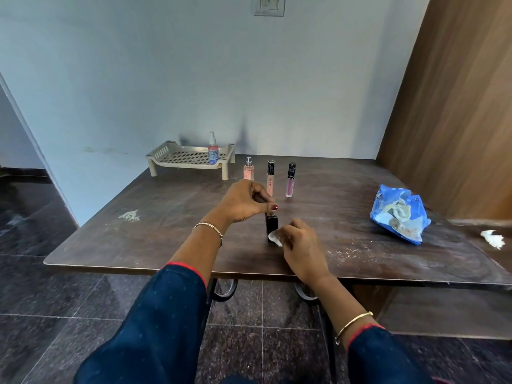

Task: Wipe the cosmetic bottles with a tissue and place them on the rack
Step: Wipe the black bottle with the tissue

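A small black bottle (pixel 271 225) stands upright near the table's front middle. My left hand (pixel 243 200) pinches its top from above. My right hand (pixel 299 245) holds a white tissue (pixel 275 239) against the bottle's lower right side. Behind them stand a pale pink spray bottle (pixel 248 169), a peach gloss tube (pixel 270 177) and a pink gloss tube (pixel 290 180), all upright. The beige slotted rack (pixel 182 159) sits at the back by the wall, with a clear spray bottle (pixel 213 149) standing on its right part.
A blue tissue packet (pixel 399 214), torn open, lies on the right of the dark wooden table (pixel 138 239). A crumpled white tissue (pixel 493 238) lies at the far right edge. A wooden panel rises at the right; dark floor tiles lie below.
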A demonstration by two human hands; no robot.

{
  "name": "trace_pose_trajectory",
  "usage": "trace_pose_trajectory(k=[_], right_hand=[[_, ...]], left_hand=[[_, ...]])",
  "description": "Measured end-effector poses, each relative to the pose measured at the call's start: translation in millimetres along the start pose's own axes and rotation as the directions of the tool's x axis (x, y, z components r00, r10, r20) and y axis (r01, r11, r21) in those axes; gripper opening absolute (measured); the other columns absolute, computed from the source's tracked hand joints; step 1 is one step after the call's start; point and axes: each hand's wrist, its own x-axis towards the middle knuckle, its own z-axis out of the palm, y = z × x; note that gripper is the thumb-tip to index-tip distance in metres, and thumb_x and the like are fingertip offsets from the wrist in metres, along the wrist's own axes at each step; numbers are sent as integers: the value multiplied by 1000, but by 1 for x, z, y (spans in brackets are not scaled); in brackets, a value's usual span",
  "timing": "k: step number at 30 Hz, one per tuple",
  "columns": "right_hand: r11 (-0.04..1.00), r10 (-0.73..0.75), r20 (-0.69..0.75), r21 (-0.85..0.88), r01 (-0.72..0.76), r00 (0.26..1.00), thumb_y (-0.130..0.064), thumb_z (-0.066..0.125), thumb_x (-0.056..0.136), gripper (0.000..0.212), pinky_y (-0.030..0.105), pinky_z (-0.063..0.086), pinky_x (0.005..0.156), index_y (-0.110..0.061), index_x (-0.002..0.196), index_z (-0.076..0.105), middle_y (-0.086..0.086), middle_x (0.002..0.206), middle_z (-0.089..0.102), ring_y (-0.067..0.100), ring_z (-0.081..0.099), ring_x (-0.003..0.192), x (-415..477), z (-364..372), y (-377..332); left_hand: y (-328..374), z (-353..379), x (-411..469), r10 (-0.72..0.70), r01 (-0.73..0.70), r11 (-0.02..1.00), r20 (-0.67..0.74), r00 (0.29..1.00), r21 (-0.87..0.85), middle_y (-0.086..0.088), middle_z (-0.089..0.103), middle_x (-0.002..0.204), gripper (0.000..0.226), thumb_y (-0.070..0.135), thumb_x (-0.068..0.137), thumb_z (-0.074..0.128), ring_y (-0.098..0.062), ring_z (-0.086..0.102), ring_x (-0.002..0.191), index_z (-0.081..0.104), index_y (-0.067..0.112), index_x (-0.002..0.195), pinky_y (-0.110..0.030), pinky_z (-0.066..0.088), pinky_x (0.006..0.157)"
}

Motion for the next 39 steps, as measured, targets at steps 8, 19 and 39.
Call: trace_pose_trajectory(k=[8,19,39], right_hand=[[906,329,-66,302,-295,942,1,64,81,21,23,47,70,-17,83,72,-2,85,67,10,60,76,26,-5,-2],[986,-168,9,12,168,986,8,60,76,29,33,51,81,-14,91,72,2,98,68,22,62,89,31,2,-15],[967,-216,54,-128,221,975,4,60,78,21,38,50,63,-12,85,71,1,93,65,28,59,77,22,-5,-4]], left_hand=[[-24,-13,-13,-34,35,999,-41,999,0,-5,75,85,14,7,72,80,-13,69,82,75,9,85,-21,53,82],[-38,-7,-16,-87,78,981,-46,995,-176,-16,72,91,23,-6,74,73,-9,68,75,69,-10,97,-13,54,72],[-39,-10,-9,-70,80,965,49,996,-248,1,73,74,17,-8,71,75,-7,70,73,72,3,83,-19,56,79]])
